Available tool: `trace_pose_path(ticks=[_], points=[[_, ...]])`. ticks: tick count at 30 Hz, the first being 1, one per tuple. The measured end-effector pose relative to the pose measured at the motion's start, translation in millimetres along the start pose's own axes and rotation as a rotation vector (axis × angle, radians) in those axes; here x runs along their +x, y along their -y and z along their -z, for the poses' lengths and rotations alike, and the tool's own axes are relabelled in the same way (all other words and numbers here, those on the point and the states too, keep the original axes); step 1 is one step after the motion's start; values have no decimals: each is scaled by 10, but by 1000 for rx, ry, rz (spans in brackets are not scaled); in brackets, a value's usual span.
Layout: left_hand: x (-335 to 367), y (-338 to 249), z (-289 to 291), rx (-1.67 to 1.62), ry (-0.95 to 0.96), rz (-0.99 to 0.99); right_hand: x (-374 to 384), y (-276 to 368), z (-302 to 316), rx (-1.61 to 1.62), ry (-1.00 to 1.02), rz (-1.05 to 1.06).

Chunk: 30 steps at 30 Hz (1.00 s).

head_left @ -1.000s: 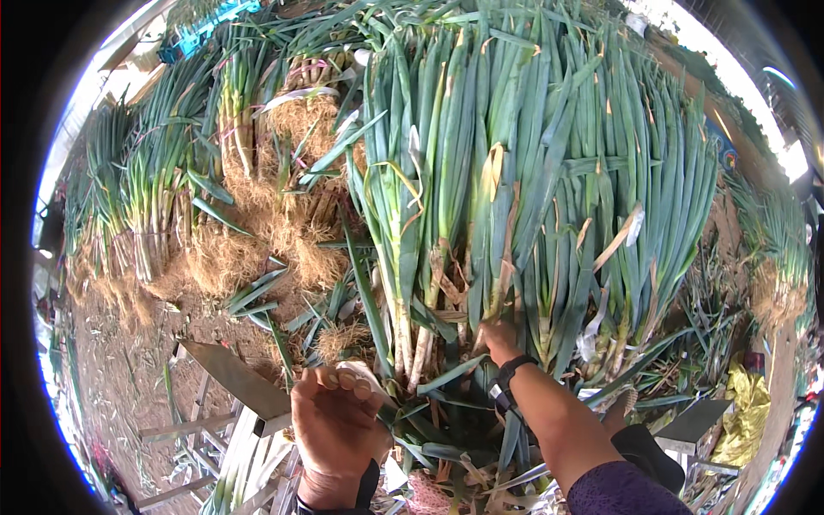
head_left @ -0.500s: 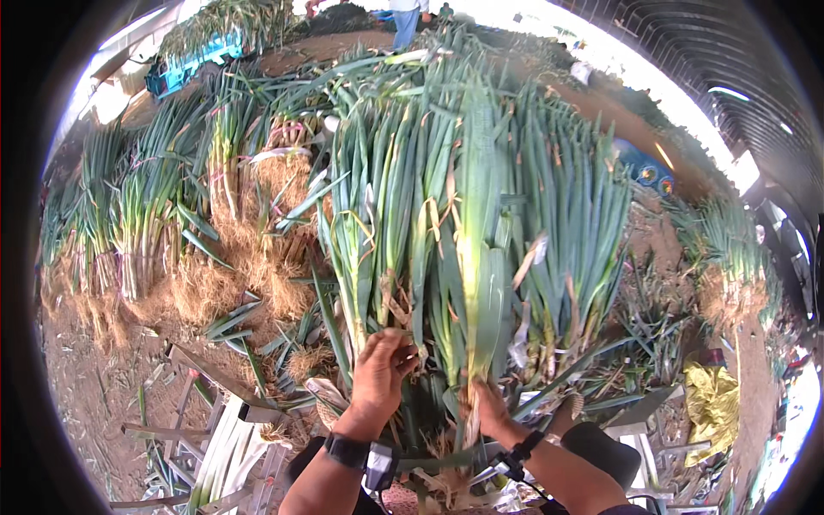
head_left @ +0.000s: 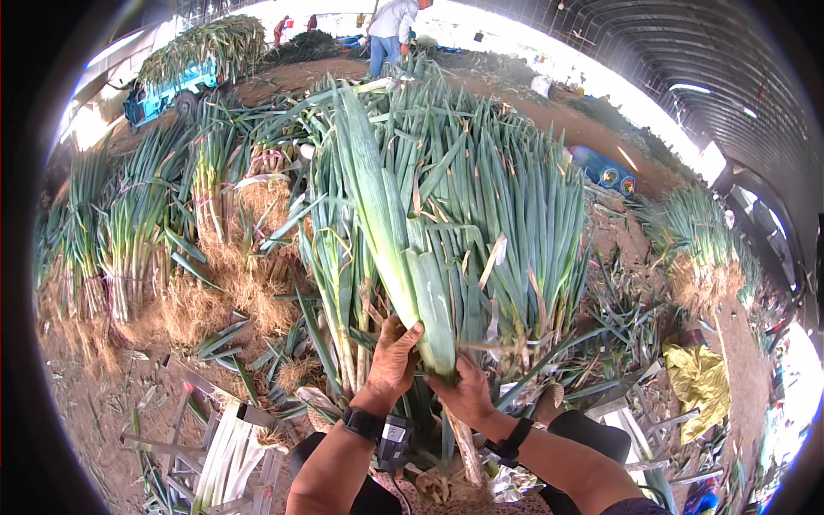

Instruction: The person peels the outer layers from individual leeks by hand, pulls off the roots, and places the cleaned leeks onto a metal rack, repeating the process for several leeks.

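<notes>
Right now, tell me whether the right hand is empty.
No, the right hand grips a leek low on its stalk, whose pale end sticks out below the hand.

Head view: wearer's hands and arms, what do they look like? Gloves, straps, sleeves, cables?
Left hand and right hand are ungloved. Black left wrist strap, black right wrist strap. Beside the left strap sits a small boxy device with a greyish face; a thin dark cable shows below it. Forearms are bare; a dark sleeve shows on the right arm.
</notes>
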State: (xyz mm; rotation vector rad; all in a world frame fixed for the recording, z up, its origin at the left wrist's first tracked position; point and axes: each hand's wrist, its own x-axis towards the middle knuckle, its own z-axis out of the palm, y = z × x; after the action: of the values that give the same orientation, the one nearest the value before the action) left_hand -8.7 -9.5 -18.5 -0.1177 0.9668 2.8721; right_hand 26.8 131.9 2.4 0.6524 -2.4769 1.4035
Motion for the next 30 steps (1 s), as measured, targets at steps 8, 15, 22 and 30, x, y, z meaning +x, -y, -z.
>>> trace_pose_path(ticks=[8,15,22,30], points=[[5,-292,177,-149,-238,-138,-387,-94,-212,640,225,-255],[-112,-586,277,-46,-75,-152,-1483,-840,181,24,817,74],[-221,-654,337,-295,182,-64,35,-64,212,162,868,-482],[-235,-444,213,-379,44,-85,474,238,-209,601,692,-372]])
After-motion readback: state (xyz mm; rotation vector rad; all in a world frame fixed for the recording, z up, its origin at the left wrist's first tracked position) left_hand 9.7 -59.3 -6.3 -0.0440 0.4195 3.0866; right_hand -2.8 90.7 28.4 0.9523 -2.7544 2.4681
